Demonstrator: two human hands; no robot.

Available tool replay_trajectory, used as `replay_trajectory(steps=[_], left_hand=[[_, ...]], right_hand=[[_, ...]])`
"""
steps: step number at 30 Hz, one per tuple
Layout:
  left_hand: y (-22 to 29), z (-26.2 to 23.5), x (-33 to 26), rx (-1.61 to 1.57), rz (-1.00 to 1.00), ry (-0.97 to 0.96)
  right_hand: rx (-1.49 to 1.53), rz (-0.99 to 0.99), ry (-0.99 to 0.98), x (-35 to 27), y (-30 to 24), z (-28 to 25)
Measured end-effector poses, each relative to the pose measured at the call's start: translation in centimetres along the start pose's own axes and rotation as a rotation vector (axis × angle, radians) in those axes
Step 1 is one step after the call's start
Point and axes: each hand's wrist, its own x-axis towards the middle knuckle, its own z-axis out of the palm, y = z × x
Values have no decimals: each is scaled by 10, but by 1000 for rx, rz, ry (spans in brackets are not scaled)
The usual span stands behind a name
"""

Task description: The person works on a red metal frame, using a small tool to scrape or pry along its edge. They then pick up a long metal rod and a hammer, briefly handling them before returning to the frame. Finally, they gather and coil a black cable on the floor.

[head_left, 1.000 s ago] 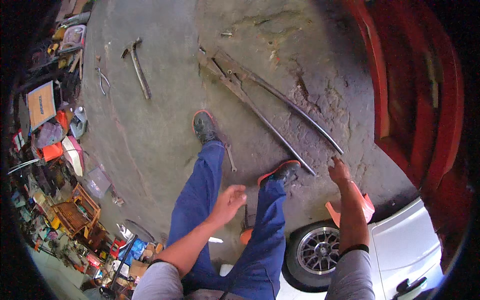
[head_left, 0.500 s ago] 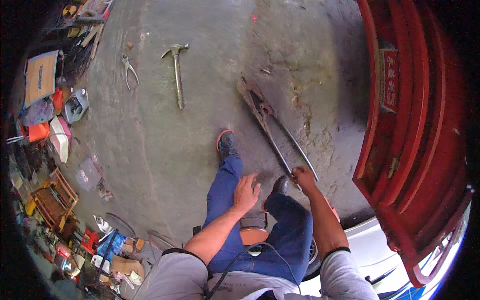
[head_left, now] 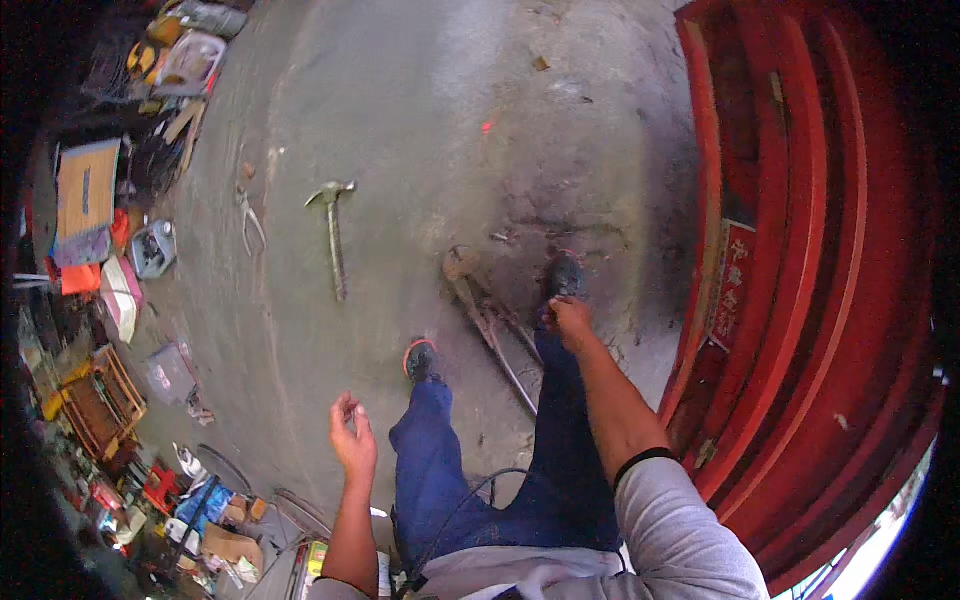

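Note:
My left hand (head_left: 352, 437) is raised beside my left leg, its fingers loosely bent and apart, with nothing in it. My right hand (head_left: 570, 322) is in front of my right thigh, its fingers curled closed; whether anything small is inside I cannot make out. Between my feet, long-handled bolt cutters (head_left: 463, 266) lie on the concrete floor, their handles partly hidden behind my right leg. A claw hammer (head_left: 336, 240) rests on the floor ahead of my left foot, and pliers (head_left: 251, 222) lie to its left.
At the right stands a large red stepped structure (head_left: 790, 300), close to my right arm. Along the left edge is clutter: a wooden-topped board (head_left: 87, 195), a grey container (head_left: 153, 248), a wooden frame (head_left: 103, 400) and several loose items. Small debris (head_left: 541, 63) lies farther ahead.
My right hand has let go of the bolt cutters' handle and moved forward. My left hand has swung out to the left. My right foot has stepped ahead, and the stool is out of sight.

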Motion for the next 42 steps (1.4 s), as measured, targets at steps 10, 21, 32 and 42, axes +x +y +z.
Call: replay_trajectory(steps=[10,21,32,42], left_hand=[[154,177,22,23,150,-702],[86,226,86,295,27,-1049],[114,217,126,107,-115,-1156],[152,190,192,-394,-486,-461]], right_hand=[[-328,-122,198,143,48,-68],[59,-120,263,252,-10,-11],[559,277,623,314,-42,50],[-1,19,-540,-38,-148,131]])
